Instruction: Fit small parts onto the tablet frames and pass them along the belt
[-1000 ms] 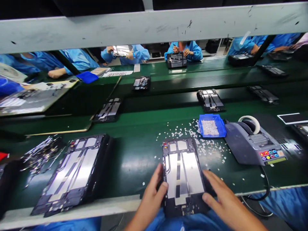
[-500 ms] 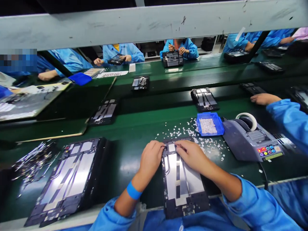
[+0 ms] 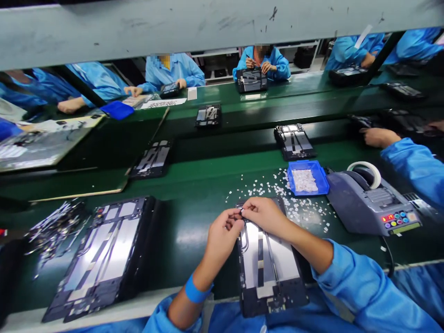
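Wearer's two hands [image 3: 222, 233] [image 3: 266, 215], one tape dispenser [image 3: 360, 203]

A scuffed, pale beam [image 3: 208, 30] is running above the green worktop [image 3: 192, 185], with dark posts [image 3: 385, 59] slanting below it. Pale shelving [image 3: 301, 45] is standing beyond the far edge, and light is glinting off the worktop.

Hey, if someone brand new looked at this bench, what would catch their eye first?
Probably the person's left hand and right hand, fingertips close together over the far end of an opened tablet-like device at the bench's near edge. Just beyond it, white bits lie scattered beside a bright blue tray. Right of that tray, a gray tape dispenser shows glowing red digits.
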The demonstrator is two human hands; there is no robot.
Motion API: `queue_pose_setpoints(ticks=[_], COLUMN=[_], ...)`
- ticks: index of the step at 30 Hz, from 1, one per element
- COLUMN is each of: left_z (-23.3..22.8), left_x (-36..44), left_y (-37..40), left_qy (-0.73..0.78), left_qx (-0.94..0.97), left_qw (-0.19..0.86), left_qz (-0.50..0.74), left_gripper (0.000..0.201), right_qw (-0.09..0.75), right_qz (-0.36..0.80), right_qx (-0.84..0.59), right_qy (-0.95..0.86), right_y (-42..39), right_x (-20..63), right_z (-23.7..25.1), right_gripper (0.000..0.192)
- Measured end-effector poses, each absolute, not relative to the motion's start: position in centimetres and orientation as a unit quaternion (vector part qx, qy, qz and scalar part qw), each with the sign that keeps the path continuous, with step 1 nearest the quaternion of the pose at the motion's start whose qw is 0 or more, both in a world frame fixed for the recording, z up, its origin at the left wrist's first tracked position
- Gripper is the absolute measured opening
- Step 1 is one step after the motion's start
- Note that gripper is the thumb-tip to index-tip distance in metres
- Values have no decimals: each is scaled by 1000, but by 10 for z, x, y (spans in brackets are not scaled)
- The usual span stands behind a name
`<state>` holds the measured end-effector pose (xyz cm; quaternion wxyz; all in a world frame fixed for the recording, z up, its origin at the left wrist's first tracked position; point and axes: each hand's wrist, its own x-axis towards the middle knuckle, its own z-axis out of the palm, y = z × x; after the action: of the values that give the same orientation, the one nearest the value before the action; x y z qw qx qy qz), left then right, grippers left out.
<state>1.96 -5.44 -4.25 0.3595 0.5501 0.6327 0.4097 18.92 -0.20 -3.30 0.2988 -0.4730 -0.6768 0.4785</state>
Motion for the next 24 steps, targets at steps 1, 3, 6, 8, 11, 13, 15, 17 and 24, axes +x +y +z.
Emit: queue_pose_setpoints(ticks=[1,3,6,8,11,13,15,17,24], left_z=[-41,-39,-38,-38,-38,-38,-38,-38,-34], left_x=[21,23,25,26,28,29,28,27,29], left_y=[-55,-52,-48,-47,-52,-57,-62,-66,-63], left_qy=[637,644,641,638,636,641,642,633,632], left_qx=[540,519,499,495,501,516,549,591,591], left_qw=[370,382,398,399,390,373,337,288,303], left_qz=[407,412,426,434,439,429,416,409,399], left_gripper=[24,22,21,21,20,19,17,15,13], right_qw=[302,314,343,342,317,301,288,280,265], right_qz=[474,451,346,252,177,183,212,234,203], right_qx=[-469,-468,-476,-467,-453,-460,-466,-466,-518], right_qy=[-682,-692,-732,-776,-815,-815,-809,-806,-788], right_y=[-3,-6,-14,-22,-29,-29,-27,-26,-19], right_x=[189,189,189,190,192,194,194,193,195], right_z=[-33,-34,-39,-42,-43,-41,-38,-35,-25], right_gripper=[6,7,7,8,16,15,14,15,16])
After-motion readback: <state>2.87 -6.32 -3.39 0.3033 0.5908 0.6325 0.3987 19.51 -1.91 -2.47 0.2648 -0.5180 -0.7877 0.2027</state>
